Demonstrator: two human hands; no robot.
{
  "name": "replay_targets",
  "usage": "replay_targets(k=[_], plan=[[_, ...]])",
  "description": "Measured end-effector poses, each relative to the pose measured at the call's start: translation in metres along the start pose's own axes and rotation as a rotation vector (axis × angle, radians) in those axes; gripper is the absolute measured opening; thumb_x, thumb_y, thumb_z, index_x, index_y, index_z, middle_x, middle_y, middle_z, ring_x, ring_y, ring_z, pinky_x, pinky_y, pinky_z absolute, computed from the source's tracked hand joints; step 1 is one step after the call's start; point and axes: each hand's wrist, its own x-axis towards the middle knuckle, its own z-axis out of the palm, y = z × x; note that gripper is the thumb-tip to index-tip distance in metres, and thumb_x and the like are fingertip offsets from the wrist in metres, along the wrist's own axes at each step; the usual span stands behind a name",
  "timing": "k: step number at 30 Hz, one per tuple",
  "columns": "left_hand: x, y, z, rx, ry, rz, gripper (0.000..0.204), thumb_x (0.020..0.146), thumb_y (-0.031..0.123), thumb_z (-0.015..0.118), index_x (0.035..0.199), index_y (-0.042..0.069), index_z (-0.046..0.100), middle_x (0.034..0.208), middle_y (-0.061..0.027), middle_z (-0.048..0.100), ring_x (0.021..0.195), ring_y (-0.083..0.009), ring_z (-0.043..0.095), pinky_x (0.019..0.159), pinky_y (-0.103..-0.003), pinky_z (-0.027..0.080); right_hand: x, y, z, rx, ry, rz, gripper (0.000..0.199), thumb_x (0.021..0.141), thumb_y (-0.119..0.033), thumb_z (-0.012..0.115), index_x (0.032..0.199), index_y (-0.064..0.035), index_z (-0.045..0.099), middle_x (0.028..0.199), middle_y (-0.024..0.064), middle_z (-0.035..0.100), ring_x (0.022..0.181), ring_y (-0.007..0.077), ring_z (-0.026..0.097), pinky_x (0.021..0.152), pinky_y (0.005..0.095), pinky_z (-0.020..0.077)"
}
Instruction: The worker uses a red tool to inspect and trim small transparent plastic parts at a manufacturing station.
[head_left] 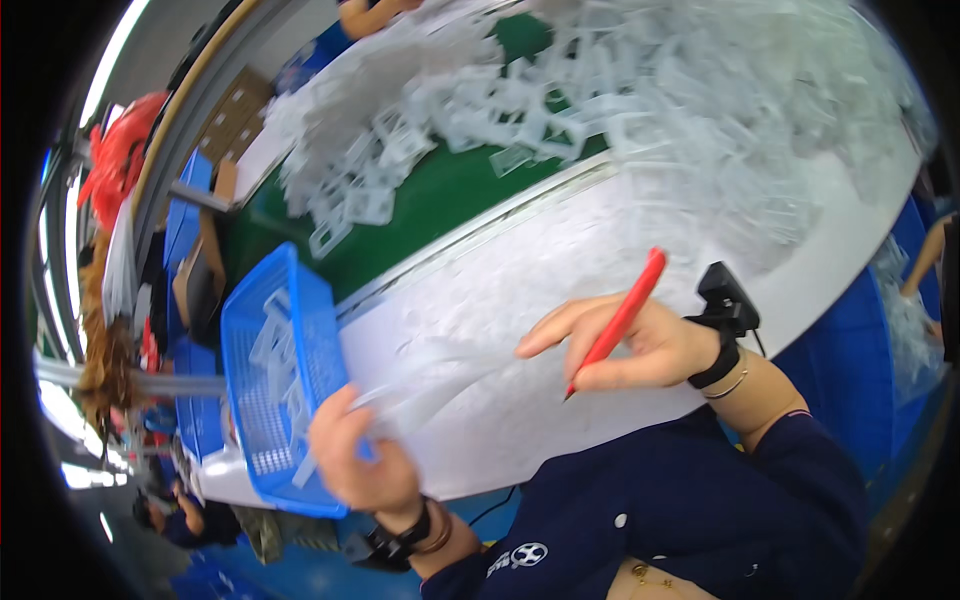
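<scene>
My left hand [365,462] is pinched on one end of a translucent plastic piece [435,382], both smeared by motion. That piece stretches toward my right hand [645,352], whose extended index fingertip is at its far end; whether they touch I cannot tell. A slim red pen-like tool [625,312] lies in my right hand, held between thumb and fingers, its thin dark tip pointing down toward the white table [560,425]. Close beside my left hand stands a blue plastic basket [318,290] with several translucent frame-shaped pieces [275,345] inside.
A large heap of translucent plastic frames [690,120] covers the far side and spreads over a green belt [420,215]. A pale ledge [490,222] separates the belt from the table. Blue bins [850,340] stand at the right. Other people's arms [370,15] show at the edges.
</scene>
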Motion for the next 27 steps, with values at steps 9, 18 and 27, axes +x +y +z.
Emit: replay_targets(k=[9,18,27], plan=[[0.018,-0.068,-0.047,0.694,-0.057,-0.371,0.038,0.081,0.005,0.055,0.118,0.000,0.049,0.112,-0.0176,0.054,0.103,-0.0306,0.052,0.090,-0.038,0.040,-0.058,-0.032,-0.019,-0.184,0.013,0.186,0.010,0.079,-0.013,0.064,0.084,-0.0042,0.062,0.089,0.0085,0.062,0.084,0.0201,0.058,0.075,0.0296,0.0457],[0.070,0.052,0.153,-0.270,-0.559,0.095,0.059,0.075,0.014,0.067,0.126,0.002,0.041,0.119,-0.0183,0.051,0.110,-0.0333,0.048,0.093,-0.038,0.037,-0.136,-0.046,-0.122,-0.454,1.138,-0.013,0.015,0.087,-0.016,0.055,0.091,-0.0024,0.059,0.114,0.0126,0.054,0.092,0.0192,0.057,0.078,0.0280,0.0442],[0.095,0.141,0.280,-0.334,-0.902,0.211,0.103,0.058,0.032,0.079,0.140,0.021,0.018,0.130,-0.0449,0.011,0.117,-0.0570,0.029,0.096,-0.045,0.036,-0.134,-0.033,-0.158,0.101,1.080,0.201,0.017,0.088,-0.019,0.053,0.092,-0.0034,0.055,0.124,0.0128,0.043,0.097,0.0217,0.059,0.080,0.0310,0.0479]])
